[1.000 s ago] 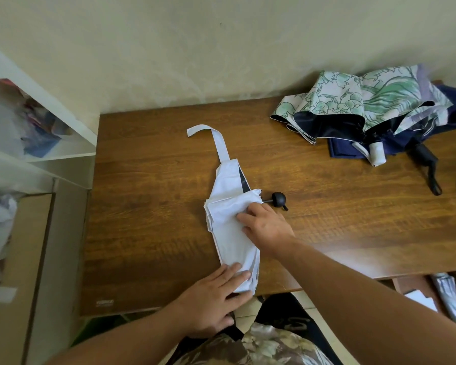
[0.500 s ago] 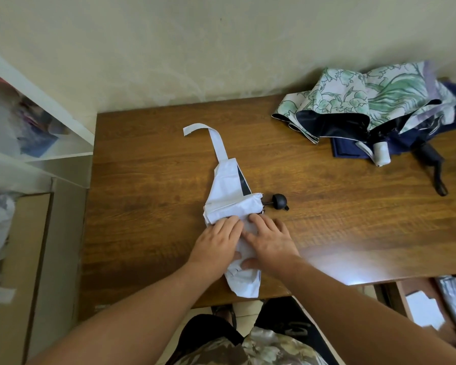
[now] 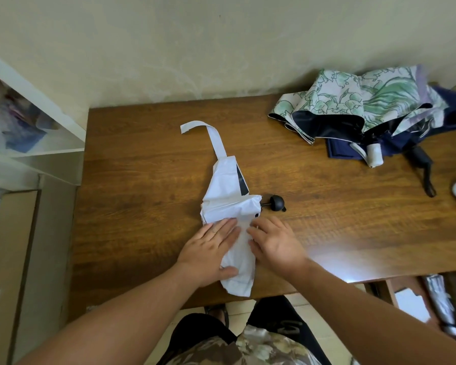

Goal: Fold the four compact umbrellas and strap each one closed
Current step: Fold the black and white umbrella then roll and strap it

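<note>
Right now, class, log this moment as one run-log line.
step: flattening folds | left hand: pressing white fabric compact umbrella | right hand: pressing same | white closure strap: loose on brown wooden table | strapped: no

We count three compact umbrellas on the brown wooden desk (image 3: 142, 180): one white folded umbrella (image 3: 228, 204), one green floral-print umbrella (image 3: 353, 101), one navy-blue umbrella (image 3: 450, 111). Two bare hands: left hand (image 3: 208, 248), right hand (image 3: 277, 241).
</note>
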`<state>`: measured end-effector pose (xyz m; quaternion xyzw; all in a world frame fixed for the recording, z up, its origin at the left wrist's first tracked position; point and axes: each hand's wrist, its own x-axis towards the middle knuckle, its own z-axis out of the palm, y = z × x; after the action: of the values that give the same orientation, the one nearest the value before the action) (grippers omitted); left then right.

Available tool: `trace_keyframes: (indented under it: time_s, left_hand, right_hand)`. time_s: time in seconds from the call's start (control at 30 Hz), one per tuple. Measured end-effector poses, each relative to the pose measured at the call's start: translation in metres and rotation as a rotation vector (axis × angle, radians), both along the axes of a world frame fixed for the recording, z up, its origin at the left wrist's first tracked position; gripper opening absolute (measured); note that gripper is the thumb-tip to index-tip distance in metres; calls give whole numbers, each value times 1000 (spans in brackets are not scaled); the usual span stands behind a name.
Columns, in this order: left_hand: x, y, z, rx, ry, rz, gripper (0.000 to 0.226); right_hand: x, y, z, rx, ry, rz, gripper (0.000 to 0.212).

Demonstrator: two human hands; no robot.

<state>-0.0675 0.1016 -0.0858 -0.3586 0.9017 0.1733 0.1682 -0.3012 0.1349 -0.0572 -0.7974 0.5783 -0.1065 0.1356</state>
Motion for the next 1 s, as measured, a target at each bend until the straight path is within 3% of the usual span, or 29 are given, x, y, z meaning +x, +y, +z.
trace_keyframes:
  time_s: [0.07,0.27,0.43,0.53,0.63,0.7,0.77,0.9,1.0]
  left_hand:
    - [-1,-2,4,4,-31,-11,99]
    - [15,19,-3,-123,71,-20,86]
    - [75,29,3,-94,133,-112,59]
    - [66,-4,29,-76,232,182,49]
    - [33,-52,59,-92,430,836,47]
    - [10,-87,68,51,487,1089,36]
    - [-13,-116,75,252,434,1107,40]
    - [-43,-148,79,425,347,1166,80]
    - [-46,-162,81,531,367,1321,81]
  right_hand:
    - [13,-14,1,37,-41,36,29]
    - [6,-4,-13,372,162,44,77]
    - [0,6,-17,462,268,49,79]
    - [3,3,-11,531,292,57,80]
    - [5,-1,-6,562,291,60,78]
    - [6,-7,-5,576,296,63,78]
    - [8,-15,-2,580,294,73,78]
    - [7,-25,-1,567,292,104,78]
    - [8,-25,-2,583,289,106,78]
